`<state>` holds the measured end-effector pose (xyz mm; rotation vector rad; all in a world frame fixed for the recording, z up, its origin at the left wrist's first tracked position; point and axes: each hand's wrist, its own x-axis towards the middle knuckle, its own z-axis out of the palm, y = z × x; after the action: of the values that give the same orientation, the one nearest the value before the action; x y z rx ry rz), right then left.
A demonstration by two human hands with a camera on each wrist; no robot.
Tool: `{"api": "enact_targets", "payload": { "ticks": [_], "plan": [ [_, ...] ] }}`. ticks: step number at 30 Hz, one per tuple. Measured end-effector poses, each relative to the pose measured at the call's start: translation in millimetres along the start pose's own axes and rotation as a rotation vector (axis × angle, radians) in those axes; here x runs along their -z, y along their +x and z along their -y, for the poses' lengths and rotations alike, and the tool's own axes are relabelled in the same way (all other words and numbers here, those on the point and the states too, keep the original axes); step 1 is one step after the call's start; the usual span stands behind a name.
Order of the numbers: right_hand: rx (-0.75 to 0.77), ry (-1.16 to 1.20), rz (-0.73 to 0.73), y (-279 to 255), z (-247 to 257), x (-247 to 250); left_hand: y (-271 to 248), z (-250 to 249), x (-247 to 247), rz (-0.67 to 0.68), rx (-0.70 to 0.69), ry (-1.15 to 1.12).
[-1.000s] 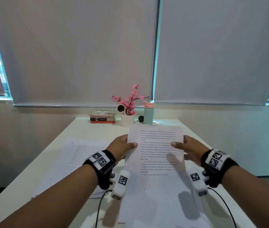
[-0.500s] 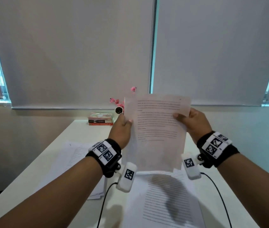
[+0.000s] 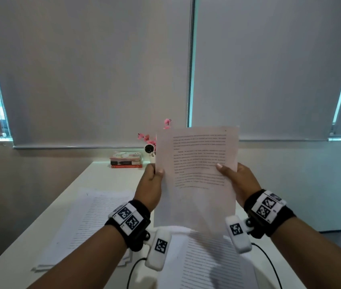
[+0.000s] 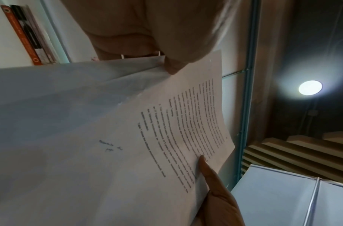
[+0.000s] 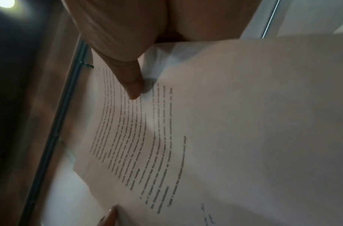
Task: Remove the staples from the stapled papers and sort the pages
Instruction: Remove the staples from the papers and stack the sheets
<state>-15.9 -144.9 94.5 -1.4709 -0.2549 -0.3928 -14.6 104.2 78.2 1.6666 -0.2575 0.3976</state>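
I hold a printed sheet [image 3: 196, 174] upright in the air above the white table [image 3: 107, 178]. My left hand [image 3: 151, 182] pinches its left edge, thumb on the front. My right hand [image 3: 236, 178] pinches the right edge the same way. In the left wrist view the sheet [image 4: 128, 145] shows text and a small handwritten note, with my left thumb [image 4: 172, 67] on it. The right wrist view shows my right thumb [image 5: 133, 85] pressed on the page [image 5: 224, 122]. A page pile [image 3: 94, 224] lies on the table at the left, and another printed page [image 3: 209, 263] lies below the held sheet.
At the table's far edge stand a stack of books [image 3: 126, 160], a small round clock [image 3: 149, 148] and pink flowers [image 3: 147, 137] partly hidden by the sheet. Closed roller blinds [image 3: 103, 69] fill the wall behind. Cables [image 3: 269, 261] run from my wrist cameras.
Both hands lifted the sheet off the table and raised it upright in front of me. Since half a second ago it has hardly moved. The camera tilted slightly upward.
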Motion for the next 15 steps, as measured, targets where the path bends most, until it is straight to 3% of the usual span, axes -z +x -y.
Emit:
{"api": "enact_targets", "payload": {
  "ticks": [8,15],
  "plan": [
    [-0.086,0.054,0.009,-18,-32,-6,-22,22,-4,0.013,0.088,-0.023],
    [0.013,-0.026,0.002,-9,-20,-1,-13,16,2,0.019,0.091,-0.08]
  ]
}}
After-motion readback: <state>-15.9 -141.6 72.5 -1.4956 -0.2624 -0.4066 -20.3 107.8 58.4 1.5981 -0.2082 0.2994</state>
